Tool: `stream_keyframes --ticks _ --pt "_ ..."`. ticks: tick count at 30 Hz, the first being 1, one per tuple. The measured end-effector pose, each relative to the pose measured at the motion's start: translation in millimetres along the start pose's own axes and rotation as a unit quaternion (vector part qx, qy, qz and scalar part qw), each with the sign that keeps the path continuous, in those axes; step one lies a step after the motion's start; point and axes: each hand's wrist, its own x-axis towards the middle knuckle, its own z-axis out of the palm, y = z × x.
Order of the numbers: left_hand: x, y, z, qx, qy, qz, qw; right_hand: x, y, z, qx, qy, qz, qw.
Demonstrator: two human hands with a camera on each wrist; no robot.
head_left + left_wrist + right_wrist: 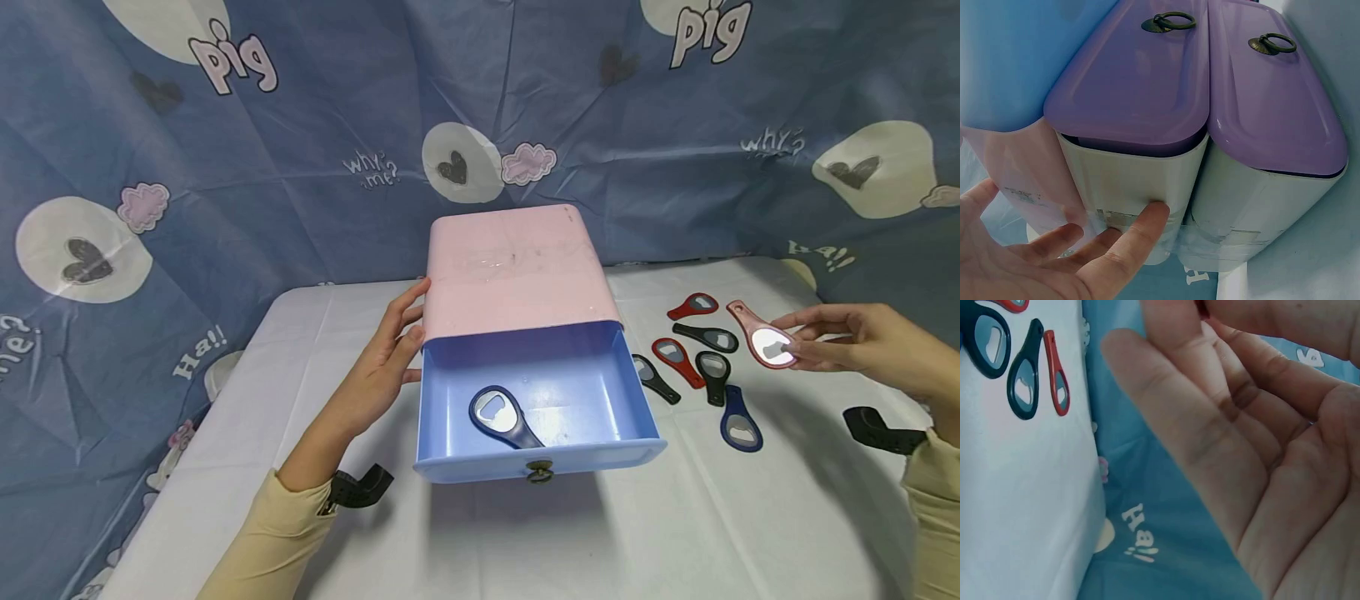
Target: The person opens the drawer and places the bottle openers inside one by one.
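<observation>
A pink cabinet [517, 267] stands on the white table with its blue drawer [600, 367] pulled out toward me. Inside the drawer lies a dark blue bottle opener [501, 417]. My left hand [382, 358] rests with straight fingers against the cabinet's left side; in the left wrist view the fingers [1141, 222] touch a cabinet wall. Over the table's right side, my right hand [795, 342] pinches the round head of a pink bottle opener [765, 340]. The right wrist view shows mostly my right hand [1235, 425], palm up.
Several red, black and blue bottle openers [708, 336] lie on the table right of the drawer, and some of these table openers [1022, 375] show in the right wrist view. A brass ring pull [538, 472] hangs on the drawer front. A blue patterned cloth [225, 167] backs the table.
</observation>
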Motion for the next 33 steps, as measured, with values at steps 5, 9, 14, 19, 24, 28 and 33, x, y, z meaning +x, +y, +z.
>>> stream_keyframes --ticks 5,9,14,19,24,28,33 --pt "-0.3 -0.1 0.2 -0.005 -0.002 0.002 1.0 -3.1 -9.4 -2.5 0.012 0.022 -0.031 0.999" --pt "-0.1 0.3 0.2 -0.01 -0.004 0.004 0.9999 -5.9 -19.9 -3.3 -0.025 0.036 -0.045 0.998" --pt "-0.3 0.5 0.1 -0.01 -0.003 0.006 0.9999 -7.2 -32.8 -2.7 -0.063 0.043 -0.044 0.996" --pt "-0.7 0.3 0.0 -0.007 -0.001 0.003 1.0 -8.7 -45.0 -3.3 -0.08 0.042 -0.052 0.995" --pt "-0.8 0.4 0.0 -0.006 -0.001 0.002 1.0 -14.1 -64.6 -2.8 -0.118 0.057 -0.061 0.99" --pt "-0.8 0.5 0.0 -0.006 -0.002 0.002 1.0 -16.9 -76.1 -1.5 -0.131 0.057 -0.068 0.987" --pt "-0.9 0.6 0.1 -0.005 -0.002 0.001 1.0 -20.6 -88.0 0.6 -0.135 0.061 -0.081 0.986"
